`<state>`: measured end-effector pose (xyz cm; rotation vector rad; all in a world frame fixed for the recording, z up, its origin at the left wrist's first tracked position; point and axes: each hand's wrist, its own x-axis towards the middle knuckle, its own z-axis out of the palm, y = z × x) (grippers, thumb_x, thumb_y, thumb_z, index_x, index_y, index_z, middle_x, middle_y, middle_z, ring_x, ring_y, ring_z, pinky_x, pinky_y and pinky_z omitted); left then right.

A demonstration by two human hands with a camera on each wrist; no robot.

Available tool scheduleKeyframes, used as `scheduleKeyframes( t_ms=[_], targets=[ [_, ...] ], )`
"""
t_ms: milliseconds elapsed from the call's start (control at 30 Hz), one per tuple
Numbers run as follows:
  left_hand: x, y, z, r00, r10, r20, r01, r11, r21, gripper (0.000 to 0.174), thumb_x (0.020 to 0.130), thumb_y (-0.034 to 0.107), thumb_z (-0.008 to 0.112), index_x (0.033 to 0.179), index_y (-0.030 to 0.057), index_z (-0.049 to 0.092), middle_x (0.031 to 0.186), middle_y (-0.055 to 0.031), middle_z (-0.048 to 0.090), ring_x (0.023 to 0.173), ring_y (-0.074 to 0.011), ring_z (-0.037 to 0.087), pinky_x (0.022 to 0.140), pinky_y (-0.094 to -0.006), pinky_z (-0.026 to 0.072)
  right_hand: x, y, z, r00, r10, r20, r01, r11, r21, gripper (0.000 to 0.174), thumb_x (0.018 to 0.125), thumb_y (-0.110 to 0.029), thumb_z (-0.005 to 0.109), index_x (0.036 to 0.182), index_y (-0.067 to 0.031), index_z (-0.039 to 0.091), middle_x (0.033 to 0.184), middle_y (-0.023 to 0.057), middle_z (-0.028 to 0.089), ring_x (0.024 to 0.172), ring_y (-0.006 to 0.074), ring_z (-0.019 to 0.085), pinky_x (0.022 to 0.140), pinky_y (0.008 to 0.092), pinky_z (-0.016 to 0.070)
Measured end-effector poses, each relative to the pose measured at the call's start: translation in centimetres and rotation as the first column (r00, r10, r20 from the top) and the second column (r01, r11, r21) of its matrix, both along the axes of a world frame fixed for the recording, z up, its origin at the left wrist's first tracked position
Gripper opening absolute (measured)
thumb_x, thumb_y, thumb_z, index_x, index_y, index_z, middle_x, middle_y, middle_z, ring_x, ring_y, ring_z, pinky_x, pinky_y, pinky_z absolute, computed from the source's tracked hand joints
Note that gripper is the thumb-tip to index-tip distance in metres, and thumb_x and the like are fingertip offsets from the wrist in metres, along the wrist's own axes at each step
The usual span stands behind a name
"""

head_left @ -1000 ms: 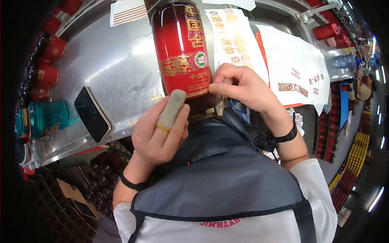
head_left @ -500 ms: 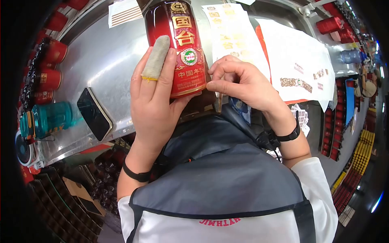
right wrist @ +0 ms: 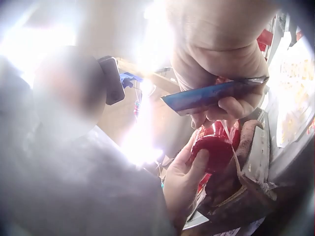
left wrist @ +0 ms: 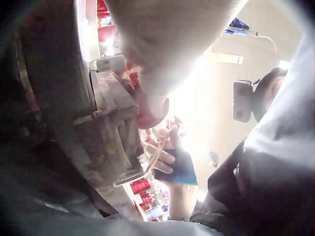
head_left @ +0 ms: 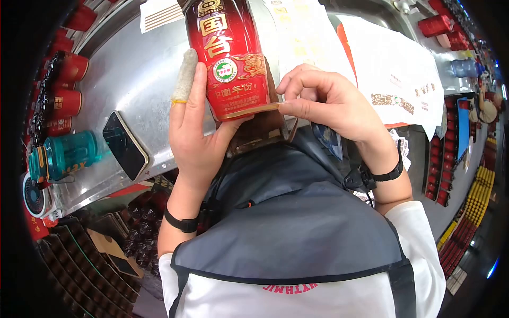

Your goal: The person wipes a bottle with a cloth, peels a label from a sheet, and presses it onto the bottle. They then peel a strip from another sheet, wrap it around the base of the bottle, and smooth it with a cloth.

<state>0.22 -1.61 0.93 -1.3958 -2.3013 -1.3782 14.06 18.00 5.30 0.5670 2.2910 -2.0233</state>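
Note:
A red and black bottle (head_left: 233,47) with gold lettering and a round green-and-white emblem lies on its side, base towards me. My left hand (head_left: 193,132) grips its left side, thumb against the base. A grey cloth finger cover (head_left: 185,74) with a yellow band sits on one left finger. At the right of the base, my right hand (head_left: 339,106) pinches the end of a thin gold strip (head_left: 252,111) that runs along the bottle's bottom edge. A flat blue piece (right wrist: 211,96) is tucked under the right hand's curled fingers. Glare washes out much of the left wrist view.
Sticker sheets (head_left: 302,32) and a white printed sheet (head_left: 392,74) lie right of the bottle. On the metal table (head_left: 132,74) at left are a phone (head_left: 125,146) and a teal bottle (head_left: 71,153). A small fan (head_left: 36,193) stands at the table's left edge.
My left hand has moved up from below the base to the bottle's left side. The bottle has turned, its emblem shifting left. My right hand stays near the base's right side, pinching.

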Motion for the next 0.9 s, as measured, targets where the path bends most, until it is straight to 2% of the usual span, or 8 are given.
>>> scheduleKeyframes(
  t_ms=[167, 233, 267, 333, 633, 700, 800, 900],
  targets=[
    [-0.1, 0.0, -0.5, 1.000, 0.004, 0.024, -0.005, 0.999, 0.046, 0.087, 0.069, 0.020, 0.089, 0.143, -0.0015, 0.046, 0.134, -0.0199, 0.057, 0.115, -0.0313, 0.060, 0.096, -0.0375, 0.0493, -0.1, 0.3, -1.4, 1.000, -0.006, -0.019, 0.006, 1.000, -0.001, 0.007, 0.087, -0.006, 0.072, 0.084, -0.0046, 0.066, 0.104, -0.0001, 0.060, 0.064, 0.0003, 0.040, 0.063, 0.0193, 0.0359],
    [-0.1, -0.2, -0.6, 0.999, 0.005, 0.042, -0.007, 0.999, 0.044, 0.088, 0.070, 0.020, 0.089, 0.143, -0.0017, 0.046, 0.132, -0.0196, 0.058, 0.113, -0.0304, 0.061, 0.095, -0.0374, 0.0495, -0.1, 0.4, -2.2, 0.994, -0.012, -0.112, 0.018, 0.998, 0.057, 0.015, 0.087, -0.020, 0.076, 0.087, -0.0078, 0.068, 0.060, -0.0102, 0.043, 0.056, 0.0006, 0.036, 0.050, 0.0210, 0.0276],
    [-0.1, -0.2, -0.7, 0.998, 0.004, 0.055, -0.006, 0.999, 0.037, 0.088, 0.070, 0.020, 0.088, 0.143, -0.0019, 0.045, 0.131, -0.0196, 0.059, 0.112, -0.0297, 0.061, 0.095, -0.0371, 0.0496, -0.2, 0.5, -2.0, 0.994, -0.013, -0.113, 0.020, 0.998, 0.055, 0.015, 0.087, -0.020, 0.076, 0.087, -0.0078, 0.068, 0.060, -0.0102, 0.043, 0.056, 0.0006, 0.036, 0.050, 0.0210, 0.0276],
    [-0.1, -0.3, -0.8, 0.998, 0.001, 0.068, -0.003, 1.000, 0.026, 0.088, 0.070, 0.020, 0.088, 0.144, -0.0020, 0.045, 0.130, -0.0195, 0.059, 0.110, -0.0290, 0.062, 0.095, -0.0368, 0.0496, -0.2, 0.5, -1.4, 1.000, -0.013, 0.010, 0.012, 1.000, 0.017, 0.009, 0.088, -0.008, 0.072, 0.082, -0.0040, 0.066, 0.100, -0.0014, 0.060, 0.063, 0.0008, 0.038, 0.063, 0.0197, 0.0352],
    [-0.5, -0.5, -1.5, 0.999, -0.022, 0.043, 0.020, 0.999, 0.046, 0.085, 0.074, 0.016, 0.086, 0.144, -0.0042, 0.043, 0.135, -0.0208, 0.056, 0.113, -0.0302, 0.061, 0.096, -0.0370, 0.0488, -0.5, 0.6, -2.0, 1.000, -0.013, 0.023, 0.011, 0.996, 0.094, 0.010, 0.088, -0.010, 0.073, 0.083, -0.0037, 0.067, 0.093, -0.0031, 0.059, 0.062, 0.0014, 0.037, 0.060, 0.0198, 0.0338],
    [-0.5, -0.7, -1.6, 0.993, -0.063, 0.100, 0.059, 0.997, 0.040, 0.076, 0.083, 0.013, 0.079, 0.147, -0.0011, 0.040, 0.144, -0.0196, 0.047, 0.130, -0.0289, 0.051, 0.104, -0.0402, 0.0469, -0.6, 0.6, -1.9, 1.000, -0.014, 0.024, 0.012, 0.995, 0.098, 0.011, 0.088, -0.011, 0.073, 0.083, -0.0038, 0.067, 0.092, -0.0035, 0.059, 0.062, 0.0014, 0.037, 0.060, 0.0200, 0.0335],
    [-0.5, -0.5, -1.7, 0.996, -0.036, 0.078, 0.031, 0.998, 0.056, 0.081, 0.077, 0.015, 0.083, 0.145, -0.0046, 0.042, 0.137, -0.0221, 0.054, 0.117, -0.0319, 0.059, 0.099, -0.0389, 0.0473, -0.7, 0.5, -2.1, 1.000, -0.006, -0.005, 0.007, 0.993, 0.122, 0.011, 0.088, -0.012, 0.073, 0.084, -0.0041, 0.067, 0.090, -0.0045, 0.058, 0.062, 0.0015, 0.036, 0.059, 0.0202, 0.0329],
    [-0.7, -0.7, -2.1, 0.994, -0.044, 0.101, 0.039, 0.998, 0.057, 0.079, 0.079, 0.015, 0.081, 0.145, -0.0039, 0.042, 0.138, -0.0221, 0.053, 0.119, -0.0325, 0.058, 0.101, -0.0392, 0.0465, -0.8, 0.4, -2.1, 0.999, 0.009, -0.041, -0.003, 0.990, 0.141, 0.012, 0.088, -0.014, 0.074, 0.084, -0.0046, 0.067, 0.087, -0.0055, 0.058, 0.062, 0.0015, 0.036, 0.058, 0.0203, 0.0325]
  ],
)
